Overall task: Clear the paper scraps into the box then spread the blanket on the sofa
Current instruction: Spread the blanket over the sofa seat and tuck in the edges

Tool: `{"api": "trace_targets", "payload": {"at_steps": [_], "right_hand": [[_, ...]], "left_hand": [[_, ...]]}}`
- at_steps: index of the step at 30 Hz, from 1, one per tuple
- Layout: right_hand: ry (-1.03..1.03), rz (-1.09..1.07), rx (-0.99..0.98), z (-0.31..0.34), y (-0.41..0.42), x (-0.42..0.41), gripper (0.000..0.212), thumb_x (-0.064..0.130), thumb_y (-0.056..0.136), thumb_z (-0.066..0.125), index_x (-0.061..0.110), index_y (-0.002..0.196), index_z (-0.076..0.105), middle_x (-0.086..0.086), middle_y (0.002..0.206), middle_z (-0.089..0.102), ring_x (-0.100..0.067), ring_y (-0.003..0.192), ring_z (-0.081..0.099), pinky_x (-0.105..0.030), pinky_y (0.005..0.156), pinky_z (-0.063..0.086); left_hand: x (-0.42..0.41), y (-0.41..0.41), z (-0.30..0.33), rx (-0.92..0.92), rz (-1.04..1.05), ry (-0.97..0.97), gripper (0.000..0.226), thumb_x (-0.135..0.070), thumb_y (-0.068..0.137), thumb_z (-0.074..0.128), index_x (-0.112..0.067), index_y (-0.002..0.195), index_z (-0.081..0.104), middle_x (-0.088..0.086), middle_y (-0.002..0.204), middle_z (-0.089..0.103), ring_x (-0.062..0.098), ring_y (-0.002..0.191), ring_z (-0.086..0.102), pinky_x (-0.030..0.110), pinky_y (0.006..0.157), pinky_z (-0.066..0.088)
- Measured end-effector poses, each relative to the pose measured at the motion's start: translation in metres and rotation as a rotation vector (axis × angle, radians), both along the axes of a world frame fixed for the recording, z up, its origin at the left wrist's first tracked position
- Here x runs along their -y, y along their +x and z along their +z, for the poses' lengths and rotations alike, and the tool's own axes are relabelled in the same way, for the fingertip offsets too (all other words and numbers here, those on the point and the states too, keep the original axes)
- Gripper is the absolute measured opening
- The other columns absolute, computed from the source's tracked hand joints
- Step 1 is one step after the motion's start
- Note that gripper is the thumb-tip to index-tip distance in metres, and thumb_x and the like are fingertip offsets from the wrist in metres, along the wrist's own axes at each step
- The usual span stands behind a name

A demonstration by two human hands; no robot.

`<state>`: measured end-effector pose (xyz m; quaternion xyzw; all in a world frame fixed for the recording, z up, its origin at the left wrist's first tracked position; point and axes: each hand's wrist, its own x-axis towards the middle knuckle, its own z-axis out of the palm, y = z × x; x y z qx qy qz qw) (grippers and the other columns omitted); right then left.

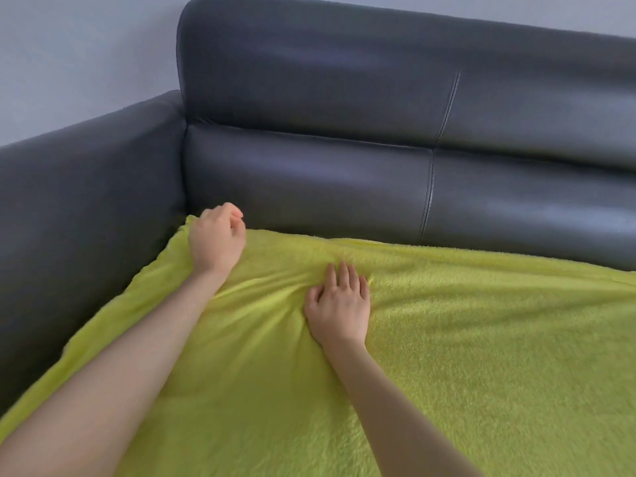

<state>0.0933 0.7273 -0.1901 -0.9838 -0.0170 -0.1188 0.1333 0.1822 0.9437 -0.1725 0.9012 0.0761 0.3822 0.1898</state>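
Your yellow-green blanket (481,356) lies across the sofa seat. Your right hand (339,306) presses flat on it, fingers straight and spread a little. Farther off, your left hand (216,241) curls round the blanket's far corner by the armrest. Behind stands the dark sofa (344,115) back.
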Motion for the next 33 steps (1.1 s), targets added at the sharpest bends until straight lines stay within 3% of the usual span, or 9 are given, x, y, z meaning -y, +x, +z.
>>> {"api": "trace_targets", "payload": {"at_steps": [3, 6, 9, 20, 23, 26, 29, 30, 33], "right_hand": [[-0.026, 0.008, -0.011, 0.002, -0.001, -0.001, 0.065, 0.039, 0.092, 0.017, 0.014, 0.152, 0.025, -0.009, 0.159, 0.022, -0.023, 0.148, 0.013, -0.041, 0.121, 0.008], [-0.041, 0.007, -0.033, 0.004, -0.002, -0.002, 0.061, 0.038, 0.096, 0.022, 0.015, 0.152, 0.024, -0.009, 0.159, 0.020, -0.023, 0.148, 0.012, -0.040, 0.121, 0.007], [-0.036, 0.010, -0.039, 0.008, -0.003, -0.002, 0.061, 0.038, 0.096, 0.022, 0.015, 0.152, 0.024, -0.009, 0.159, 0.019, -0.023, 0.148, 0.011, -0.040, 0.121, 0.007], [-0.019, 0.047, -0.133, 0.013, 0.002, 0.001, 0.060, 0.040, 0.097, 0.020, 0.018, 0.153, 0.019, -0.006, 0.161, 0.014, -0.021, 0.149, 0.007, -0.039, 0.121, 0.004], [-0.066, 0.066, -0.158, 0.022, 0.007, 0.004, 0.058, 0.041, 0.096, 0.022, 0.018, 0.149, 0.030, -0.006, 0.155, 0.029, -0.024, 0.143, 0.022, -0.041, 0.117, 0.017], [-0.132, 0.137, -0.190, 0.038, 0.020, 0.017, 0.050, 0.041, 0.095, 0.027, 0.018, 0.136, 0.046, -0.003, 0.136, 0.047, -0.024, 0.126, 0.039, -0.041, 0.103, 0.033], [0.060, 0.160, -0.042, 0.053, 0.047, 0.037, 0.031, 0.030, 0.095, 0.037, 0.012, 0.101, 0.062, -0.004, 0.104, 0.056, -0.024, 0.101, 0.050, -0.034, 0.081, 0.042], [0.076, 0.156, 0.053, 0.055, 0.060, 0.043, 0.027, 0.026, 0.095, 0.040, 0.011, 0.099, 0.062, -0.003, 0.101, 0.057, -0.024, 0.097, 0.050, -0.034, 0.078, 0.042], [0.047, 0.195, 0.014, 0.051, 0.096, 0.048, 0.032, 0.018, 0.095, 0.041, 0.014, 0.121, 0.059, -0.002, 0.114, 0.057, -0.022, 0.108, 0.048, -0.034, 0.083, 0.044]], "left_hand": [[-0.062, -0.014, -0.008, -0.200, 0.044, 0.134, 0.023, -0.012, 0.085, 0.051, -0.016, 0.106, 0.060, 0.004, 0.105, 0.067, 0.029, 0.097, 0.058, 0.043, 0.085, 0.046], [-0.072, -0.014, -0.016, -0.453, -0.070, 0.033, 0.040, -0.017, 0.093, 0.042, -0.020, 0.132, 0.051, 0.002, 0.137, 0.051, 0.026, 0.124, 0.047, 0.041, 0.100, 0.042], [-0.068, -0.006, -0.014, -0.619, -0.045, 0.001, 0.048, -0.024, 0.096, 0.036, -0.017, 0.143, 0.040, 0.004, 0.151, 0.036, 0.024, 0.136, 0.035, 0.039, 0.110, 0.034], [-0.053, 0.027, 0.029, -1.006, 0.112, 0.026, 0.059, -0.042, 0.097, 0.030, -0.009, 0.146, 0.032, 0.013, 0.149, 0.035, 0.031, 0.132, 0.039, 0.038, 0.103, 0.038], [-0.051, 0.034, 0.042, -1.092, 0.143, 0.021, 0.066, -0.053, 0.099, 0.023, -0.011, 0.149, 0.031, 0.012, 0.152, 0.032, 0.032, 0.135, 0.037, 0.041, 0.106, 0.035], [-0.054, 0.041, 0.044, -1.153, 0.142, 0.067, 0.072, -0.060, 0.096, 0.020, -0.014, 0.150, 0.028, 0.010, 0.156, 0.025, 0.031, 0.140, 0.030, 0.041, 0.110, 0.031], [-0.056, 0.046, 0.022, -1.138, 0.110, 0.210, 0.076, -0.064, 0.094, 0.012, -0.015, 0.150, 0.028, 0.011, 0.155, 0.023, 0.030, 0.142, 0.021, 0.040, 0.114, 0.024], [-0.058, 0.045, 0.012, -1.092, 0.112, 0.250, 0.076, -0.064, 0.094, 0.010, -0.016, 0.150, 0.030, 0.011, 0.153, 0.024, 0.030, 0.140, 0.021, 0.039, 0.114, 0.022], [-0.063, 0.048, -0.004, -0.999, 0.123, 0.254, 0.075, -0.062, 0.093, 0.008, -0.019, 0.143, 0.042, 0.010, 0.143, 0.032, 0.029, 0.130, 0.027, 0.038, 0.108, 0.024]]}}
